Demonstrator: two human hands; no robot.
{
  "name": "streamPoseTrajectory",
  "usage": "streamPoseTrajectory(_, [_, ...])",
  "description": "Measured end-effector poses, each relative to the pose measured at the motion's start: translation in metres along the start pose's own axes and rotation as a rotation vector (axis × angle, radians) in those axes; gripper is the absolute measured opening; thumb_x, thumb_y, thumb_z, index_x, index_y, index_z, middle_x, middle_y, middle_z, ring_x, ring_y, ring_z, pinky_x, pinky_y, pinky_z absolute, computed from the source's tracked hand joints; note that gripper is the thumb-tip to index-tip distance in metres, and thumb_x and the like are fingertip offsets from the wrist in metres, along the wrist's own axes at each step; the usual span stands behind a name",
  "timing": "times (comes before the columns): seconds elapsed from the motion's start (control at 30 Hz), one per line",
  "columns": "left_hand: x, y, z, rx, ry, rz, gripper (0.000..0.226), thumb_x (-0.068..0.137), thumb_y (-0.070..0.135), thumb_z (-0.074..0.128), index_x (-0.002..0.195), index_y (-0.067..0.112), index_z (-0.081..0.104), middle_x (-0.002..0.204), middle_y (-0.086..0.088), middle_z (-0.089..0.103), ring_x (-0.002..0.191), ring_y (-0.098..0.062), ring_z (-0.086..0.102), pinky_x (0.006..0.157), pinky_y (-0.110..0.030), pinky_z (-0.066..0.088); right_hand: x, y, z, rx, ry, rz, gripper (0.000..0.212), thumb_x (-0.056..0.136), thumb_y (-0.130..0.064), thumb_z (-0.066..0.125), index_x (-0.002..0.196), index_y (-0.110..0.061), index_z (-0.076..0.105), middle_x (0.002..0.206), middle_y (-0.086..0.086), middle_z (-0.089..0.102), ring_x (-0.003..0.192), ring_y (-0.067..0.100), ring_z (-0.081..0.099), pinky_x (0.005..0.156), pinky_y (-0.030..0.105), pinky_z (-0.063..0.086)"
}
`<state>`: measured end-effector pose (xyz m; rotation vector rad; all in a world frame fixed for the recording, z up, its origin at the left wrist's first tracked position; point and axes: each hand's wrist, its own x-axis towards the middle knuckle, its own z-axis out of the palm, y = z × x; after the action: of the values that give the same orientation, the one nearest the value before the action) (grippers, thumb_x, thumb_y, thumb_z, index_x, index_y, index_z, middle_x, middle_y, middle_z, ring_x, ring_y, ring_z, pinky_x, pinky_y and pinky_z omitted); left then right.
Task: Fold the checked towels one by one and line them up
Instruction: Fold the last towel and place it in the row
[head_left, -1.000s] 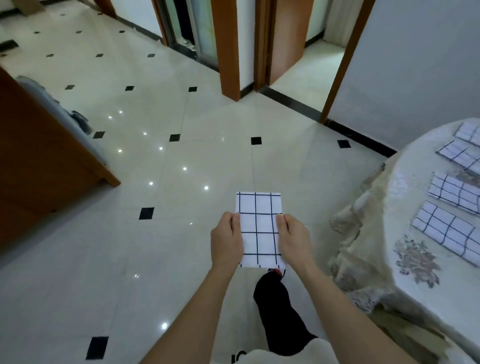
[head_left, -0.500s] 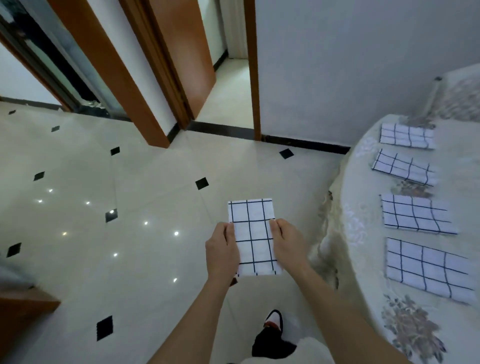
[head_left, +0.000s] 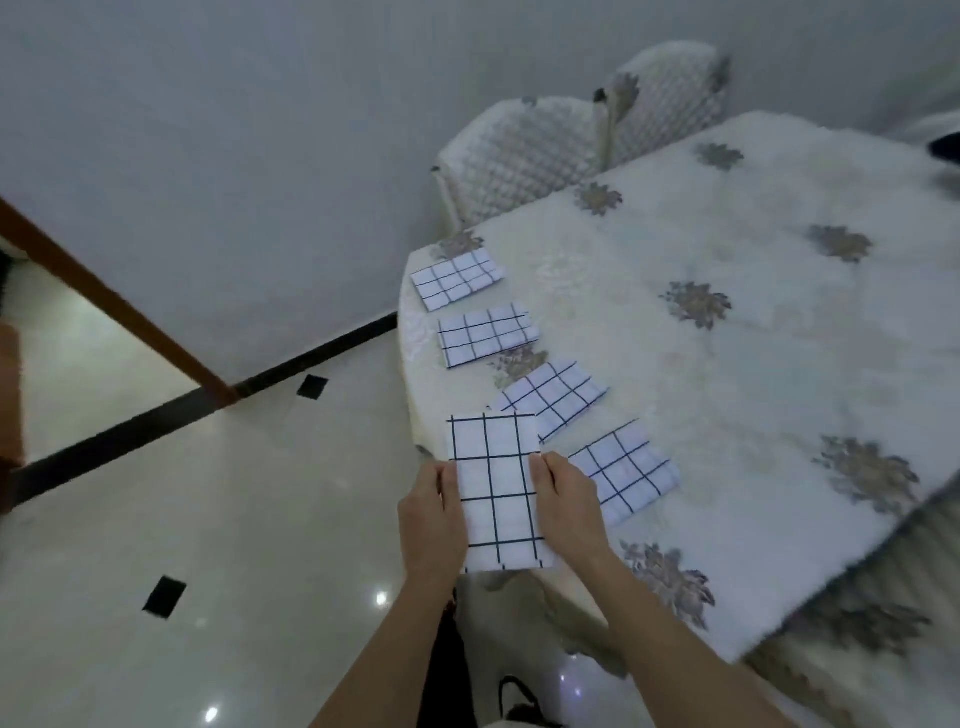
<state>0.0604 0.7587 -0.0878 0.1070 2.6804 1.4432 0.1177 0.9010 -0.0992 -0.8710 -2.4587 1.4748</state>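
Note:
I hold a folded white towel with a dark check (head_left: 496, 488) in front of me, at the near left edge of the table. My left hand (head_left: 431, 512) grips its left edge and my right hand (head_left: 563, 499) grips its right edge. Several folded checked towels lie in a row along the table's left rim: the farthest towel (head_left: 457, 278), a second towel (head_left: 488, 332), a third towel (head_left: 553, 397) partly hidden behind the held one, and the nearest towel (head_left: 626, 470) just right of my right hand.
The round table (head_left: 753, 364) wears a pale floral cloth that hangs down over its edge. Two quilted chairs (head_left: 524, 156) stand behind it against the grey wall. Glossy tiled floor (head_left: 208, 519) lies to the left, with a wooden door frame (head_left: 114, 306).
The view has swung right from the floor and doorways to the table. The held towel now sits at the table's edge beside the row; both hands keep the same grip.

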Motion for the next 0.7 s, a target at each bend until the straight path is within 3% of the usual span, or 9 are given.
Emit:
streamPoseTrajectory(0.17, [0.028,0.036,0.069,0.008,-0.336,0.177,0.027,0.104,0.028,0.046,0.079,0.020,0.053,0.064,0.006,0.056,0.059,-0.005,0.051,0.053,-0.019,0.037,0.005,0.034,-0.048,0.034,0.324,0.233,0.043,0.106,-0.034,0.040,0.071,-0.009,0.048,0.065,0.008,0.055,0.056,0.013,0.045,0.051,0.025,0.032])
streamPoseTrajectory(0.27, [0.033,0.054,0.101,0.001,-0.510,0.289,0.027,0.104,0.029,0.046,0.080,0.020,0.054,0.063,0.006,0.054,0.059,-0.004,0.051,0.050,-0.019,0.036,-0.006,0.047,-0.065,0.060,0.459,0.357,0.043,0.106,-0.033,0.040,0.068,-0.014,0.042,0.060,0.001,0.048,0.054,0.010,0.040,0.050,0.024,0.031])
streamPoseTrajectory(0.43, [0.019,0.065,0.140,0.002,-0.774,0.396,0.029,0.105,0.032,0.044,0.080,0.018,0.054,0.058,0.006,0.050,0.052,-0.006,0.046,0.046,-0.020,0.033,-0.037,0.063,-0.079,0.132,0.676,0.544,0.042,0.106,-0.034,0.040,0.070,-0.013,0.045,0.063,0.002,0.054,0.057,0.010,0.045,0.053,0.026,0.034])
streamPoseTrajectory(0.57, [-0.005,0.061,0.159,0.029,-0.985,0.481,0.028,0.105,0.031,0.044,0.081,0.020,0.054,0.057,0.006,0.046,0.052,-0.008,0.043,0.046,-0.021,0.032,-0.073,0.083,-0.071,0.116,0.796,0.700,0.042,0.105,-0.032,0.041,0.067,-0.016,0.043,0.062,0.001,0.052,0.058,0.014,0.047,0.056,0.033,0.035])
streamPoseTrajectory(0.7, [-0.021,0.056,0.172,0.077,-1.120,0.525,0.026,0.105,0.033,0.044,0.079,0.030,0.050,0.058,0.006,0.046,0.052,-0.008,0.042,0.047,-0.020,0.033,-0.097,0.100,-0.062,0.109,0.853,0.819,0.041,0.104,-0.028,0.043,0.065,-0.017,0.041,0.063,0.002,0.053,0.061,0.015,0.051,0.057,0.031,0.038])
